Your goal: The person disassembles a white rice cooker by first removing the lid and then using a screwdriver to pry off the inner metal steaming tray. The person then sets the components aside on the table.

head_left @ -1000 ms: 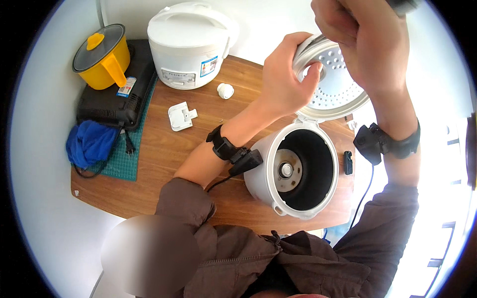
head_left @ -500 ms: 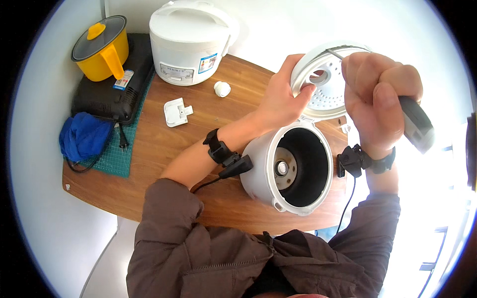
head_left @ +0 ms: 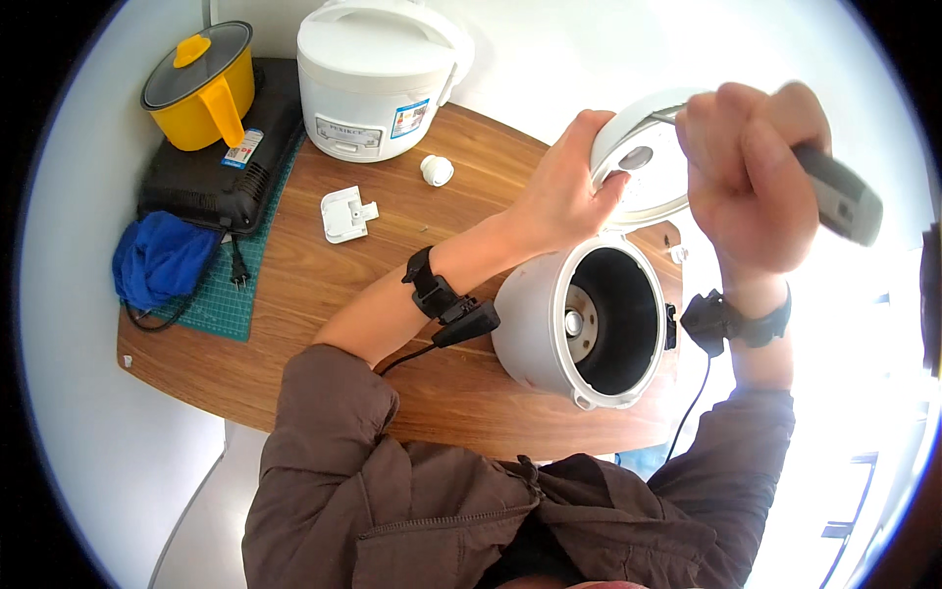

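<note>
A white rice cooker body (head_left: 530, 329) lies tipped with its dark, bare inside facing me. Its round lid (head_left: 643, 211) is swung up at the far edge of the pot. My left hand (head_left: 579, 187) grips the lid's left rim, thumb on the inner face and fingers behind. My right hand (head_left: 751, 172) is closed around the grey handle of a screwdriver (head_left: 846, 201). The thin metal shaft reaches left from my fist to the lid's upper rim. Whether the tip is under the rim cannot be made out.
On the wooden table (head_left: 442, 383) lie a white plastic cover (head_left: 345, 214) and a small white cap (head_left: 437, 170). Behind them stands another white rice cooker (head_left: 378, 88). At left, a yellow pot (head_left: 201, 93) rests on a black appliance (head_left: 211, 196), near a blue cloth (head_left: 167, 260) and green mat (head_left: 218, 312).
The cooker body and lid have shifted a little to the right. My right hand has turned slightly, and the screwdriver handle has swung up and to the right. Both grips are kept.
</note>
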